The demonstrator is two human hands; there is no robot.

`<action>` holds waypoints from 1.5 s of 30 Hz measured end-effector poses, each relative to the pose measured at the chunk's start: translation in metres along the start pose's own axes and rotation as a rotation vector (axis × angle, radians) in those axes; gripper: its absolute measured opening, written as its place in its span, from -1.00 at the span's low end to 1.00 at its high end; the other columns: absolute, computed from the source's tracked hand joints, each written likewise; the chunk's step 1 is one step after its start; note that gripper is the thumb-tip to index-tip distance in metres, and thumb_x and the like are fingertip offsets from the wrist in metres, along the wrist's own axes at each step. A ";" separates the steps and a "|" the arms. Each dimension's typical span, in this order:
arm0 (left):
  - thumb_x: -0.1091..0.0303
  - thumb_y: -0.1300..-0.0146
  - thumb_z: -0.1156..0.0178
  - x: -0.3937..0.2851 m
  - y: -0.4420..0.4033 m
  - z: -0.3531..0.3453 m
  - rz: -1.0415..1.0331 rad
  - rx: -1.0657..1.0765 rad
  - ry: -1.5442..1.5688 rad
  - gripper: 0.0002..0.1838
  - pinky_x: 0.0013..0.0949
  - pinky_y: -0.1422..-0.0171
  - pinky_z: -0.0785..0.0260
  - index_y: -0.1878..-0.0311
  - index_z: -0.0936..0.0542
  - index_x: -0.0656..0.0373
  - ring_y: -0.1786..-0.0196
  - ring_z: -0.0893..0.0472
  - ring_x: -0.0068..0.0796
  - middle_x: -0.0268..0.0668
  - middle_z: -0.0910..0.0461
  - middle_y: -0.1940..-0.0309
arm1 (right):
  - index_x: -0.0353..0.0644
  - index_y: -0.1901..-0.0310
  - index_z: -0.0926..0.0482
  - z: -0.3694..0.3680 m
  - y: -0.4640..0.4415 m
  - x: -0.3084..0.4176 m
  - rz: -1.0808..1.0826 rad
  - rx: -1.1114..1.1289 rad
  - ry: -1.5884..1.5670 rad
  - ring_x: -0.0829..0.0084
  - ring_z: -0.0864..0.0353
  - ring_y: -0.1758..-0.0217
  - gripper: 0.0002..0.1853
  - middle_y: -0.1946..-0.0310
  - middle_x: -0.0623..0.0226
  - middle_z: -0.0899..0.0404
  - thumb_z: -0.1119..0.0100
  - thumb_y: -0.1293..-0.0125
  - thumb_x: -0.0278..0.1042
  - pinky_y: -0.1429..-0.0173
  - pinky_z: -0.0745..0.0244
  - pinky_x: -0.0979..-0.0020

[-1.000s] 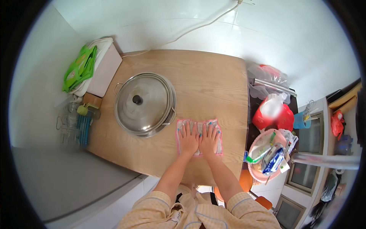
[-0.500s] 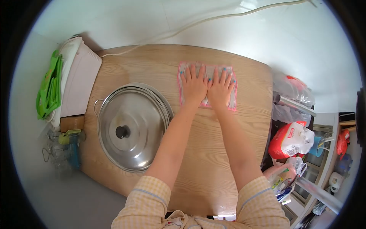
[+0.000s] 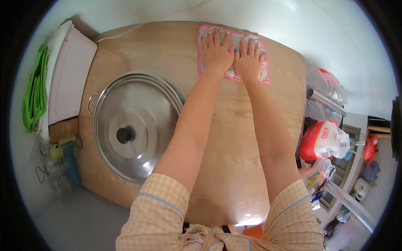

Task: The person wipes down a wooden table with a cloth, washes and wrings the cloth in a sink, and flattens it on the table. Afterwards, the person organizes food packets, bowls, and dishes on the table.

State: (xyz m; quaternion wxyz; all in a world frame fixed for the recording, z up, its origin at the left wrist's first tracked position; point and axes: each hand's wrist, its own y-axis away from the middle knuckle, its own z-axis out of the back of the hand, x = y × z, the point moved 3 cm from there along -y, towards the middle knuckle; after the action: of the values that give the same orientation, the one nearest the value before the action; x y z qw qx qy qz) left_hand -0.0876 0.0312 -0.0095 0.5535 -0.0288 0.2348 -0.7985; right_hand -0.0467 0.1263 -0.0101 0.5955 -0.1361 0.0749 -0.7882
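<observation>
A greyish cloth with a pink edge (image 3: pixel 232 37) lies flat at the far edge of the wooden table (image 3: pixel 234 167). Both my hands press down on it side by side, thumbs close together. My left hand (image 3: pixel 217 56) covers its left half with fingers spread. On the right half rests my right hand (image 3: pixel 248 62), fingers also spread flat. Neither hand grips the cloth; parts of it are hidden beneath my palms. To the left of my left forearm sits a large steel pot with a domed lid (image 3: pixel 155 108) and a black knob (image 3: pixel 124 134).
A pale plastic bin (image 3: pixel 71 71) with a green folded bag (image 3: pixel 35 92) stands at the left edge, near clear glassware (image 3: pixel 58 171). Right of the table are a red and white package (image 3: pixel 324 140) and plastic bags (image 3: pixel 326 85). A white wall borders the far edge, with a cable (image 3: pixel 121 35).
Both hands have slid the cloth away from me, up to the table's far edge. The whole view has shifted a little, so the pot appears slightly further left and higher.
</observation>
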 end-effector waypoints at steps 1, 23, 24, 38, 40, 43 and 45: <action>0.05 -0.17 0.11 -0.002 0.015 0.009 0.030 0.047 0.025 -0.49 0.06 -0.29 0.14 -0.20 -0.26 -0.05 -0.28 -0.10 -0.09 -0.13 -0.12 -0.24 | 0.05 -0.24 -0.13 0.005 0.017 0.001 0.002 0.027 0.020 0.06 0.01 -0.31 -0.48 -0.25 0.18 -0.07 0.31 -0.24 -0.06 -0.29 0.15 -0.01; 0.08 -0.16 0.08 -0.058 0.366 0.195 0.074 0.433 0.054 -0.43 0.00 -0.33 0.20 -0.26 -0.16 -0.02 -0.33 -0.01 -0.14 -0.16 0.01 -0.31 | -0.03 -0.27 -0.08 0.149 0.392 0.014 -0.030 0.270 -0.065 0.05 0.07 -0.33 -0.41 -0.28 0.13 0.00 0.18 -0.18 -0.10 -0.31 0.18 -0.01; 0.08 -0.16 0.08 -0.057 0.371 0.199 0.069 0.427 0.049 -0.43 0.00 -0.33 0.20 -0.26 -0.16 -0.02 -0.33 -0.01 -0.14 -0.16 0.01 -0.31 | -0.03 -0.27 -0.07 0.150 0.398 0.014 -0.029 0.275 -0.082 0.05 0.08 -0.34 -0.41 -0.28 0.13 0.01 0.19 -0.18 -0.10 -0.31 0.19 -0.01; 0.13 -0.13 0.05 -0.048 0.245 0.150 0.000 0.344 0.017 -0.40 0.07 -0.29 0.15 -0.26 -0.14 0.00 -0.29 -0.05 -0.05 -0.07 0.00 -0.28 | -0.02 -0.23 -0.16 0.114 0.272 0.015 -0.064 0.184 -0.075 -0.03 0.06 -0.31 -0.46 -0.27 0.10 -0.01 0.21 -0.20 -0.10 -0.27 0.20 -0.11; 0.13 -0.13 0.05 -0.044 0.210 0.134 0.037 0.328 0.008 -0.41 0.07 -0.29 0.14 -0.26 -0.15 0.00 -0.29 -0.05 -0.05 -0.07 -0.02 -0.28 | -0.02 -0.23 -0.16 0.100 0.233 0.016 -0.063 0.180 -0.063 -0.03 0.04 -0.30 -0.46 -0.27 0.10 -0.02 0.21 -0.20 -0.10 -0.26 0.19 -0.12; 0.12 -0.14 0.05 -0.032 0.159 0.104 0.077 0.295 -0.005 -0.43 0.06 -0.29 0.15 -0.24 -0.18 -0.01 -0.30 -0.05 -0.08 -0.10 -0.04 -0.27 | -0.01 -0.23 -0.16 0.079 0.177 0.014 -0.051 0.136 -0.050 -0.03 0.00 -0.28 -0.46 -0.25 0.10 -0.05 0.20 -0.19 -0.11 -0.25 0.17 -0.11; 0.10 -0.14 0.06 -0.024 0.120 0.080 0.081 0.274 -0.015 -0.45 0.04 -0.31 0.17 -0.23 -0.20 -0.02 -0.31 -0.03 -0.09 -0.11 -0.05 -0.27 | 0.00 -0.23 -0.16 0.059 0.136 0.014 -0.043 0.071 -0.014 -0.03 0.00 -0.28 -0.47 -0.25 0.10 -0.07 0.20 -0.20 -0.12 -0.25 0.16 -0.11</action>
State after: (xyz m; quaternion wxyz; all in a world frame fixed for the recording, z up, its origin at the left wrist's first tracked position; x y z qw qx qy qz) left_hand 0.0501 -0.0079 0.0178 0.5858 0.0508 0.1204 -0.7999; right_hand 0.0930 0.0773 0.0101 0.5832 -0.1223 0.0397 -0.8021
